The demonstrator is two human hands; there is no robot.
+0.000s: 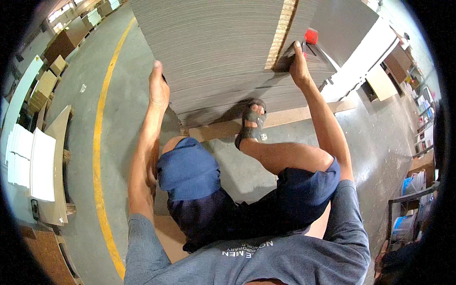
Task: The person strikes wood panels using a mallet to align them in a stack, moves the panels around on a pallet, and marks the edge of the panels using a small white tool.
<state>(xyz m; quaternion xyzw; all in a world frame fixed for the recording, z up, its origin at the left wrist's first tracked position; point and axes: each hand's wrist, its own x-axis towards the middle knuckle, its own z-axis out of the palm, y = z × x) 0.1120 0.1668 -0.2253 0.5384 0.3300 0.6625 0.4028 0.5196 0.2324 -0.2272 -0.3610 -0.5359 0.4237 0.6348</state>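
A tall stack of grey board sheets (213, 52) stands right in front of me, its layered edges facing me. My left hand (159, 88) is at the stack's left side, thumb stretched upward; the other fingers are mostly hidden. On the right, my right hand (299, 69) is upright at the stack's right part, beside a recess with a pale brown strip (283, 31). Its thumb is stretched out too, and the remaining fingers are largely out of sight. Neither hand shows anything gripped in it. My sandalled foot (251, 123) is raised near the stack's base.
Under the stack lies a brown board base (285, 116). A red object (311, 36) sits beyond my right hand. Along the left runs a yellow floor line (98, 142), with white panels (42, 166) past it. Buckets (413, 183) and a rack stand at the right.
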